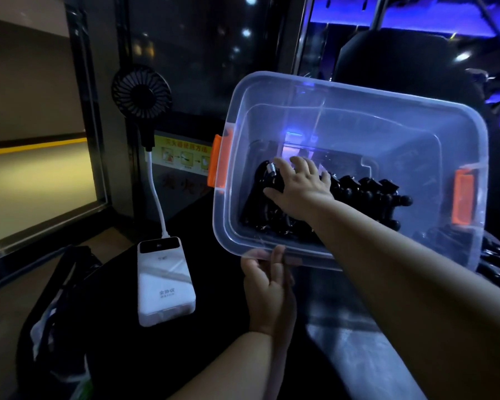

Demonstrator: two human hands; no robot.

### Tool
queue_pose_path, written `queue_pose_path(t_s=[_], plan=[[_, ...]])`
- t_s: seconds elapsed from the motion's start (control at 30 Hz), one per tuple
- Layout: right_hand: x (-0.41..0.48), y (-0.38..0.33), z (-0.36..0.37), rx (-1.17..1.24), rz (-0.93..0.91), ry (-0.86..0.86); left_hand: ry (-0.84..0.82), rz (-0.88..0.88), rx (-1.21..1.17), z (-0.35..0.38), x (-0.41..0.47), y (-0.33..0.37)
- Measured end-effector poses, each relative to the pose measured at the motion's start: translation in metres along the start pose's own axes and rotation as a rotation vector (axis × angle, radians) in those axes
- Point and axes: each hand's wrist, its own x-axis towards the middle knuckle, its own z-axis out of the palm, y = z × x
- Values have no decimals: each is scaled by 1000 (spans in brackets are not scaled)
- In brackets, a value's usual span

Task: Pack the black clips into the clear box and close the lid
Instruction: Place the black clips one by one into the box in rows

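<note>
The clear box (358,111) with orange latches stands open on the dark table, tilted toward me. Several black clips (367,194) lie in a heap on its bottom. My right hand (299,187) reaches down inside the box, fingers spread flat over the left part of the clip heap. My left hand (267,287) holds the box's near rim, thumb on top of the edge. More black clips (497,264) lie outside the box at the right edge. No lid is in view.
A white power bank (165,281) lies left of the box, its white cable running up to a small black fan (141,92). A dark bag with plastic (61,313) sits at the lower left. Glass panels stand behind.
</note>
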Motion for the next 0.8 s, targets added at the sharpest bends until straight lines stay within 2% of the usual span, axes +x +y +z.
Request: queue_pose_path(t_s=[0.2, 0.4, 0.6, 0.7, 0.8], plan=[[-57, 29, -17, 127, 24, 159, 49, 2, 139, 0, 3, 2], [-117, 70, -17, 172, 115, 313, 39, 24, 107, 4, 0, 5], [-168, 117, -18, 100, 169, 313, 34, 54, 129, 7, -1, 9], [-193, 147, -20, 116, 192, 383, 40, 55, 143, 8, -2, 10], [-216, 173, -25, 133, 294, 420, 39, 58, 155, 7, -3, 10]])
